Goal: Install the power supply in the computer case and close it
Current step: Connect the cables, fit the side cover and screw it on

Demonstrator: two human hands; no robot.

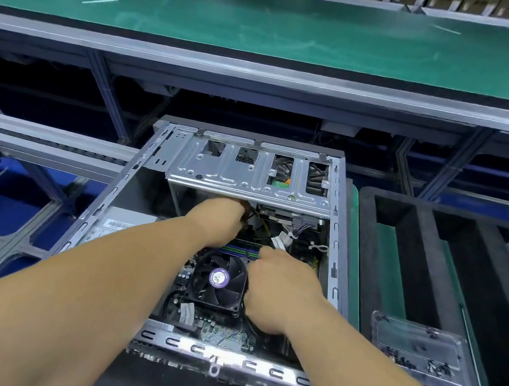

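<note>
I am looking down into the open computer case (338, 223), which lies on its side on the surface with its side panel off. The power supply (119, 223) sits low in the left part of the case, a grey box with a label facing up, so I judge the seating step largely done (whether it is screwed in I cannot tell from here). My left hand (220, 217) reaches deep under the drive cage (249, 172), fingers curled down among the black and yellow cables (259, 222); it seems to be holding one, though the grip is hidden by the hand's back. My right hand (279, 290) rests just beside the CPU fan (219, 279), fingers bent down toward the board, and I cannot tell whether they pinch anything. So I read this as the cabling stage. Left to do: finish the connections, tidy the leads, then fit the panel. A clear tray of screws (413, 350) waits to the right.
</note>
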